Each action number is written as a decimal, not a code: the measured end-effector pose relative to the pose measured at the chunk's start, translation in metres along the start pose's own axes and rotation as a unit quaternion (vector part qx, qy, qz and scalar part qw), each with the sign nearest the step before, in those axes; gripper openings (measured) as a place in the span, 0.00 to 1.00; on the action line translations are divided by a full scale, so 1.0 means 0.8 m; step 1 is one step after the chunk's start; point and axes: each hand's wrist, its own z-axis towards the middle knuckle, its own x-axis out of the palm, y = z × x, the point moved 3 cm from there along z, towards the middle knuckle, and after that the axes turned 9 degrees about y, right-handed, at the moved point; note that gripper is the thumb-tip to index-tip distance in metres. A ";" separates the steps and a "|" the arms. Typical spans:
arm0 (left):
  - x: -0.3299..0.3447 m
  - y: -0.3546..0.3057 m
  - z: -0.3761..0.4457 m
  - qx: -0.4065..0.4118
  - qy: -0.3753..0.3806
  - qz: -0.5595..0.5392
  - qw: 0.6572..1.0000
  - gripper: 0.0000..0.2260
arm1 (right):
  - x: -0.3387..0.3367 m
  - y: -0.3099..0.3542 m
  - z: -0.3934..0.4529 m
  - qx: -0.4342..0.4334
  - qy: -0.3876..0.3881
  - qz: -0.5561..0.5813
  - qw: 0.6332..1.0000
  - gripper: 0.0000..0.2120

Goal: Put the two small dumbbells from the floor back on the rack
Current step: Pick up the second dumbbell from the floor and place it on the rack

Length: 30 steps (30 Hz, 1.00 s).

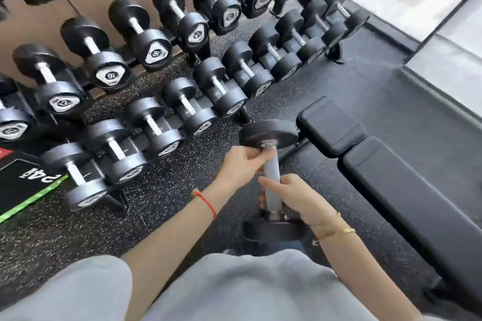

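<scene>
One dumbbell (pixel 271 180) held off the floor (pixel 182 190), bar upright, at 6 o'clock of the rack (pixel 245 114). Left hand (pixel 241 167) clamped on the bar's upper end; right hand (pixel 294 198) clamped on its lower part. Bench (pixel 391 177) lies at 3 o'clock.

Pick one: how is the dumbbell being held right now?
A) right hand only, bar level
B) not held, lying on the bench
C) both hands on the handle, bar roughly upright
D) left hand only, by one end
C: the left hand grips the dumbbell near the top of its knurled handle and the right hand grips lower down, with one head up and the other below.
</scene>
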 end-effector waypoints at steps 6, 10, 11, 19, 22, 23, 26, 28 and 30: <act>0.009 -0.052 0.090 0.011 0.000 0.021 1.000 0.16 | -0.072 0.047 0.034 -0.005 -0.018 0.031 0.999 0.21; 0.010 -0.090 0.151 0.015 -0.007 0.004 1.000 0.20 | -0.129 0.092 0.061 -0.015 -0.023 0.022 0.999 0.21; 0.010 -0.098 0.165 0.015 -0.011 -0.002 1.000 0.20 | -0.141 0.102 0.067 -0.015 -0.022 0.028 0.999 0.21; 0.003 -0.158 0.278 0.015 -0.008 0.003 1.000 0.16 | -0.222 0.173 0.123 -0.015 -0.032 0.057 0.998 0.16; -0.008 -0.177 0.323 0.022 0.004 0.008 1.000 0.19 | -0.246 0.198 0.148 -0.013 -0.047 0.062 0.997 0.22; -0.013 -0.183 0.339 0.023 0.009 0.005 1.000 0.21 | -0.254 0.207 0.158 -0.014 -0.053 0.068 0.996 0.21; -0.026 -0.203 0.388 0.031 0.030 0.015 0.999 0.26 | -0.279 0.233 0.193 -0.013 -0.067 0.083 0.994 0.18; -0.038 -0.216 0.425 0.029 0.041 0.019 0.999 0.27 | -0.297 0.253 0.218 -0.009 -0.081 0.080 0.993 0.19; -0.053 -0.231 0.466 0.033 0.052 0.016 0.998 0.26 | -0.315 0.277 0.246 -0.008 -0.093 0.081 0.992 0.20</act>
